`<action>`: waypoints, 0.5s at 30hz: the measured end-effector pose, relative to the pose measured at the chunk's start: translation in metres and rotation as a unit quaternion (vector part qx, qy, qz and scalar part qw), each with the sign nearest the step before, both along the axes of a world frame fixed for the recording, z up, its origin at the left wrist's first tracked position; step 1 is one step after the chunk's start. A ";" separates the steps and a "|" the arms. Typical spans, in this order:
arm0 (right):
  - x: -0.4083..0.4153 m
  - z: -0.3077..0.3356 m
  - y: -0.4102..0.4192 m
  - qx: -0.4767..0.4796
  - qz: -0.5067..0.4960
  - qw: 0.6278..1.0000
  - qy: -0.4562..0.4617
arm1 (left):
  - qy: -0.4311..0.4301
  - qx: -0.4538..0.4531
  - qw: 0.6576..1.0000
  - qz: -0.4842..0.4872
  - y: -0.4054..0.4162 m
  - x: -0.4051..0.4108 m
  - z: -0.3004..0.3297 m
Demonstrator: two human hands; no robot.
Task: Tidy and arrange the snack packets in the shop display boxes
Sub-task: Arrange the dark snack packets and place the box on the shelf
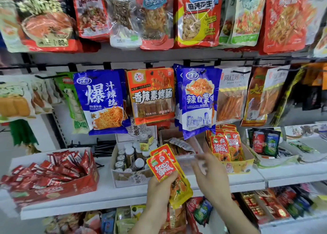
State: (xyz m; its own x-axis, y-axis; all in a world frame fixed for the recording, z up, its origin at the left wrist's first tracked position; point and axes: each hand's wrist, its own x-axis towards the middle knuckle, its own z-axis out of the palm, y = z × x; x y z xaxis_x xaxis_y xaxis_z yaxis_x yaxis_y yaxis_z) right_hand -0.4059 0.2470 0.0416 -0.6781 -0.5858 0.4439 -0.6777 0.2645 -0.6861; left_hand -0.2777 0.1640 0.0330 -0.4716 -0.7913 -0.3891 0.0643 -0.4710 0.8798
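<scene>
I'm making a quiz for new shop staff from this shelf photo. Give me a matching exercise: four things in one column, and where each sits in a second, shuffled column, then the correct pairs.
Things
1. orange-and-yellow packets
2. small jars
3. red sachets
4. right hand

Places
A. heaped in the red box at the left of the shelf
B. gripped in the left hand
C. standing in the pale box at mid-shelf
D. empty, fingers spread, in front of the yellow box of matching packets

Pairs: 1-B, 2-C, 3-A, 4-D
</scene>
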 end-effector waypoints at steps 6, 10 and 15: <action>-0.047 0.021 -0.063 0.343 0.112 0.891 0.277 | -0.033 -0.013 0.999 -0.010 -0.009 0.021 -0.007; -0.054 0.035 -0.086 0.476 0.123 0.821 0.291 | -0.038 -0.013 0.999 -0.022 -0.011 0.027 -0.010; -0.056 0.037 -0.103 0.530 0.145 0.789 0.274 | -0.045 -0.016 0.998 -0.034 -0.011 0.029 -0.010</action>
